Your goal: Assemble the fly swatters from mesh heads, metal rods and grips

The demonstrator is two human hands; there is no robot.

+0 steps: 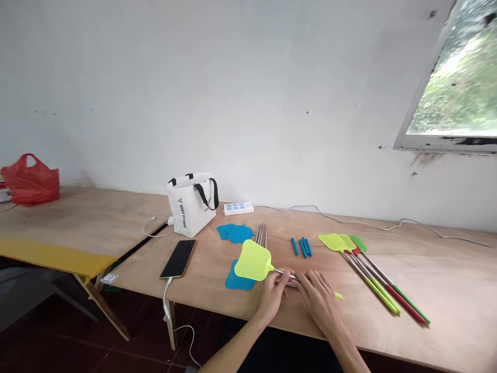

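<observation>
A yellow-green fly swatter (253, 260) is held low over the front of the table, its mesh head pointing left. My left hand (274, 291) pinches its metal rod close to the head. My right hand (319, 296) is closed over the rod farther along, and the tip of the yellow-green handle (339, 296) shows beyond it. Partly under the swatter head lies a blue mesh head (237, 280). A second rod seems to run beneath my fingers; what it joins is hidden.
Behind my hands lie blue swatter heads (236, 233), bare metal rods (262, 234) and several blue handles (304, 247). Several whole swatters (378, 282) rest at the right. A phone (178, 258), a white bag (194, 204) and a power strip (238, 208) are farther left.
</observation>
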